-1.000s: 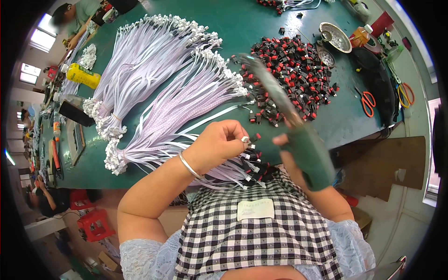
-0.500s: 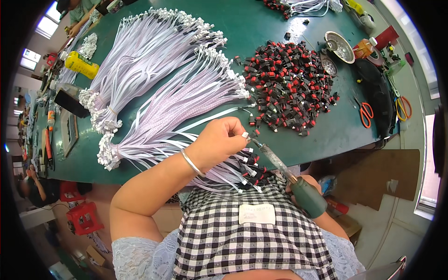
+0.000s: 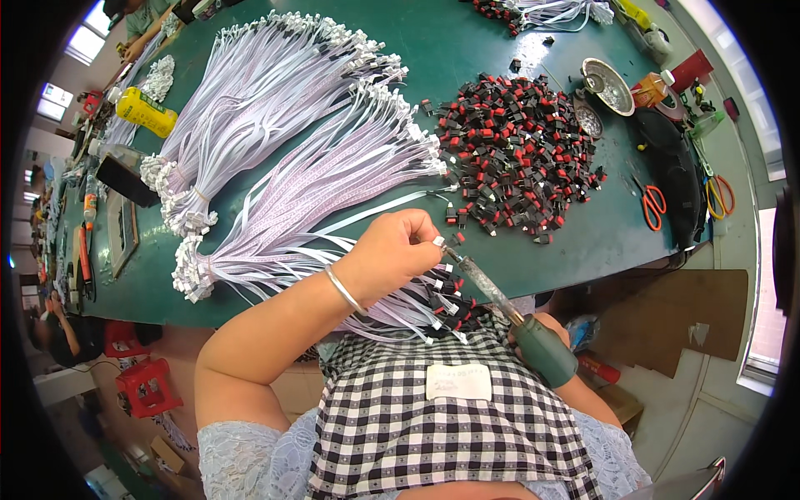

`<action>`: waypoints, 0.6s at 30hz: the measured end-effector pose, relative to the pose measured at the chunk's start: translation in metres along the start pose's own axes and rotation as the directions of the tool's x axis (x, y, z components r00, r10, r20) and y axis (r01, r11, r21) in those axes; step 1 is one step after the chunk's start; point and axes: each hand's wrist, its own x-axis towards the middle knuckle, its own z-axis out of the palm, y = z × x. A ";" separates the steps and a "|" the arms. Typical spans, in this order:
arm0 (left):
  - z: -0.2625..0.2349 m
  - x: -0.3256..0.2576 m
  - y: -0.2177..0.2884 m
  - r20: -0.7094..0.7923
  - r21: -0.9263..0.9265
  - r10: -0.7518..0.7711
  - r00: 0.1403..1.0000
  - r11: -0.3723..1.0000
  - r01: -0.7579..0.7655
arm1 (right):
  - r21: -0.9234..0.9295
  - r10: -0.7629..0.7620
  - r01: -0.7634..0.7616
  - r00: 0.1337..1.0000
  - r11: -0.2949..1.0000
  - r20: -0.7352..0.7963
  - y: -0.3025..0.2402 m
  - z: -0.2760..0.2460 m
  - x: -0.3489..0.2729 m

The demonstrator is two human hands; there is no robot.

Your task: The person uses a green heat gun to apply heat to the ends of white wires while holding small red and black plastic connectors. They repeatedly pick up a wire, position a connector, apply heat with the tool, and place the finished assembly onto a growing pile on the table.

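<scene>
My left hand, a bangle on its wrist, is closed in a pinch around a small white connector. In my right hand is a soldering iron with a thick green handle, which mostly hides the fingers. Its tip points up and left, reaching the connector; whether they touch is too small to tell. Under my left hand lie flat white cables with black-and-red pieces at their ends, at the table edge and over my checked apron. Just beyond is a heap of small black-and-red parts.
Two big bundles of white ribbon cables spread over the green table's left side. A yellow bottle and a dark phone-like object stand left. To the right are a metal bowl, orange-handled scissors and a black bag-like object.
The soldering iron's handle and my right hand have shifted slightly left and up, the tip staying by the connector. My left hand has hardly moved.
</scene>
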 end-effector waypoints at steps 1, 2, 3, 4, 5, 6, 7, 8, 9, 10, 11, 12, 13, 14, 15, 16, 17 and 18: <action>0.000 0.000 0.000 -0.002 -0.007 -0.005 1.000 1.000 0.005 | -0.049 0.005 -0.004 1.000 0.999 0.029 -0.001 0.000 0.001; 0.001 -0.001 0.001 -0.005 -0.013 -0.010 1.000 1.000 0.010 | -0.101 0.023 -0.016 0.998 0.995 0.067 -0.004 -0.003 0.001; 0.001 -0.001 0.002 -0.003 -0.012 -0.019 1.000 1.000 0.019 | -0.079 -0.002 0.005 0.999 0.997 0.041 -0.006 -0.004 0.003; 0.001 -0.001 0.003 0.000 -0.010 -0.028 1.000 1.000 0.028 | -0.058 -0.026 0.027 1.000 0.998 0.015 -0.008 -0.005 0.005; 0.001 0.000 0.004 0.002 -0.008 -0.038 0.999 0.999 0.038 | 0.034 -0.086 0.089 0.993 0.995 -0.076 -0.008 -0.004 0.007; 0.001 -0.001 0.005 -0.002 0.000 -0.034 0.999 0.999 0.034 | 0.165 -0.029 0.050 0.991 0.985 -0.128 -0.015 -0.006 0.015; 0.001 -0.001 0.005 -0.006 0.009 -0.029 1.000 1.000 0.029 | 0.296 0.030 0.025 0.983 0.955 -0.180 -0.021 -0.007 0.022; 0.000 -0.003 0.004 -0.013 0.012 -0.026 1.000 1.000 0.026 | 0.461 0.200 -0.110 0.968 0.880 -0.150 -0.050 -0.018 0.042; 0.000 -0.003 0.005 -0.008 0.013 -0.025 1.000 1.000 0.025 | 0.606 0.367 -0.235 0.925 0.760 -0.103 -0.075 -0.027 0.058; 0.001 -0.005 0.005 -0.005 0.016 -0.023 1.000 1.000 0.023 | 0.644 0.643 -0.504 0.765 0.575 0.024 -0.087 -0.034 0.072; 0.001 -0.006 0.005 -0.004 0.018 -0.022 1.000 1.000 0.022 | 0.673 0.429 -0.258 0.898 0.693 -0.097 -0.080 -0.027 0.072; 0.003 -0.007 0.007 0.018 0.015 -0.002 1.000 1.000 0.001 | 0.734 0.398 -0.188 0.909 0.652 -0.121 -0.078 -0.022 0.078; 0.004 -0.010 0.009 0.028 0.008 0.020 0.999 1.000 -0.020 | 0.788 0.362 -0.119 0.922 0.604 -0.138 -0.078 -0.017 0.090; 0.005 -0.012 0.010 0.038 0.000 0.042 0.998 0.999 -0.042 | 0.770 0.381 -0.168 0.919 0.615 -0.103 -0.082 -0.014 0.102; 0.003 -0.014 0.009 0.057 -0.012 0.028 0.998 1.000 -0.027 | 0.747 0.398 -0.220 0.915 0.627 -0.065 -0.090 -0.014 0.117; 0.003 -0.016 0.009 0.079 -0.020 0.011 0.997 1.000 -0.010 | 0.723 0.419 -0.269 0.908 0.636 -0.031 -0.097 -0.012 0.129; 0.002 -0.017 0.009 0.102 -0.027 -0.005 0.995 1.000 0.008 | 0.753 0.385 -0.223 0.922 0.620 -0.045 -0.103 -0.007 0.138; 0.002 -0.018 0.010 0.122 -0.023 -0.026 0.992 0.999 0.029 | 0.779 0.352 -0.178 0.934 0.601 -0.057 -0.108 -0.001 0.147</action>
